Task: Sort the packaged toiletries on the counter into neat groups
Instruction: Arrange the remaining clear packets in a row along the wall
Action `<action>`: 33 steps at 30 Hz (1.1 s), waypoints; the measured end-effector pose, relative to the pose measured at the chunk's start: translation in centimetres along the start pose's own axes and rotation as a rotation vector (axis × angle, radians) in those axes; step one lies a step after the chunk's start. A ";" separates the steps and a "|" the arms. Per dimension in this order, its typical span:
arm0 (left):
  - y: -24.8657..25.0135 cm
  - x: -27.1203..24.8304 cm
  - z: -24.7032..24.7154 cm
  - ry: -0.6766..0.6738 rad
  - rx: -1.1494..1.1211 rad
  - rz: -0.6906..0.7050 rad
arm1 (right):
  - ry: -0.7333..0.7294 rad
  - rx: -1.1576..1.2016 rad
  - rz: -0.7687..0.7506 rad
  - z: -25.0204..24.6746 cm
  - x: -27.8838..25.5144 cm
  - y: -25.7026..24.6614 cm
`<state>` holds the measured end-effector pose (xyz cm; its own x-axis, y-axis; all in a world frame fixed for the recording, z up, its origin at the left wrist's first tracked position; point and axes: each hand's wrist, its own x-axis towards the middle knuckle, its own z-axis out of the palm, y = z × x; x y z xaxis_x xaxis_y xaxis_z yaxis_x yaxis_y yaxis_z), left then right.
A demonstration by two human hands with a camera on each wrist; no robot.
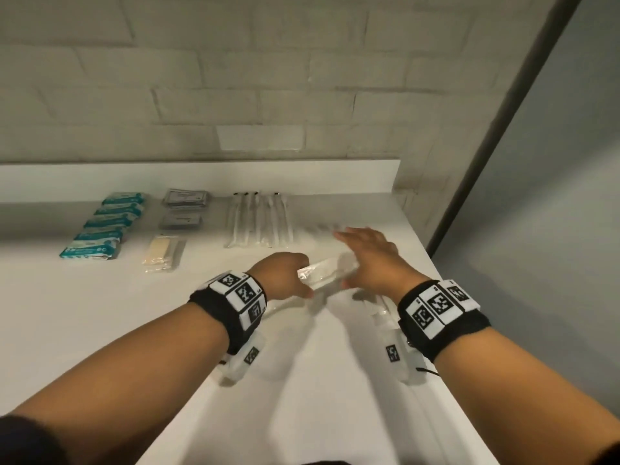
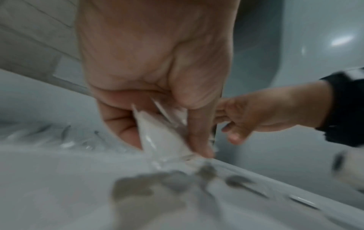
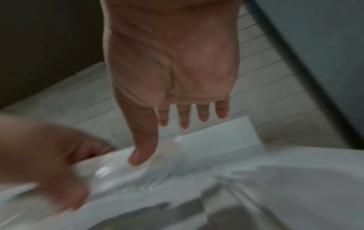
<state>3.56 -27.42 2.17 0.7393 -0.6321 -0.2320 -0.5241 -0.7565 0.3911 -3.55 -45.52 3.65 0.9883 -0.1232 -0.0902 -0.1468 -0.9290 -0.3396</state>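
Note:
My left hand (image 1: 285, 275) grips a clear-wrapped white packet (image 1: 323, 271) above the white counter (image 1: 100, 313); the left wrist view shows fingers and thumb curled round the packet (image 2: 157, 137). My right hand (image 1: 367, 256) hovers just right of it with straight, spread fingers (image 3: 184, 118) and holds nothing. On the counter lie a row of teal packets (image 1: 104, 224), grey sachets (image 1: 184, 208), a beige packet (image 1: 164, 253) and several wrapped toothbrushes (image 1: 258, 219). More clear packets (image 1: 318, 228) lie blurred beyond my right hand.
A tiled wall rises behind a white backsplash (image 1: 201, 177). The counter's right edge (image 1: 432, 263) drops off beside a grey panel (image 1: 536, 196). A clear wrapper (image 1: 382, 310) lies under my right wrist.

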 end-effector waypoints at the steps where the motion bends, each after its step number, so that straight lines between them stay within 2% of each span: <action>1: 0.7 0.7 -0.4 0.004 -0.031 0.032 | -0.024 -0.056 -0.086 -0.2 0.2 -0.1; 3: 2.1 2.3 -1.3 0.091 -0.139 0.049 | -0.031 -0.065 -0.100 -0.9 0.6 0.5; 4: 2.4 3.0 -1.5 0.194 -0.207 0.033 | -0.017 0.009 -0.060 -1.2 0.8 1.2; 6: 3.0 4.3 -1.8 0.493 -0.304 -0.030 | 0.023 0.259 0.047 -1.9 1.5 3.2; 7: 3.0 4.8 -1.6 0.609 -0.360 -0.074 | 0.031 0.410 0.091 -2.1 1.7 4.1; 8: 3.5 5.2 -1.5 0.669 -0.440 -0.123 | 0.020 0.543 0.118 -2.5 2.0 5.0; 9: 3.9 5.5 -1.1 0.662 -0.547 -0.171 | 0.003 0.636 0.125 -2.6 2.2 5.5; 11: 4.8 6.1 0.0 0.572 -0.732 -0.214 | -0.055 0.677 0.078 -3.0 2.5 6.3; 14: 5.8 6.9 0.9 0.502 -0.974 -0.188 | -0.135 0.671 0.033 -3.0 3.2 6.8; 16: 6.1 7.3 0.3 0.489 -1.071 -0.193 | -0.138 0.650 0.046 -2.9 4.3 6.9; 22: 5.2 9.3 -4.4 0.578 -0.932 -0.169 | 0.061 0.623 0.182 -3.9 8.3 7.5; 24: 5.0 10.0 -5.3 0.635 -0.897 -0.175 | 0.066 0.600 0.191 -3.8 9.7 8.1; 26: 4.8 10.8 -5.4 0.699 -0.889 -0.244 | 0.036 0.670 0.253 -3.6 10.6 8.1; 28: 4.5 11.9 -4.6 0.633 -1.041 -0.372 | -0.013 0.740 0.316 -3.1 11.6 8.3; 30: 4.5 12.4 -3.0 0.368 -1.167 -0.517 | -0.044 0.669 0.316 -2.3 12.6 8.4; 31: 4.5 12.1 -2.3 0.196 -1.050 -0.569 | -0.052 0.578 0.270 -2.0 13.0 8.7; 32: 4.5 11.7 -1.6 0.053 -0.820 -0.580 | -0.075 0.463 0.222 -1.8 13.1 9.0; 33: 4.4 11.3 -1.1 -0.009 -0.528 -0.551 | -0.101 0.351 0.182 -1.8 13.2 9.3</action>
<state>10.09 -37.69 2.20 0.8310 -0.1895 -0.5230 0.1926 -0.7841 0.5900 8.21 -56.40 0.97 0.9383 -0.2238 -0.2636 -0.3417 -0.7172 -0.6073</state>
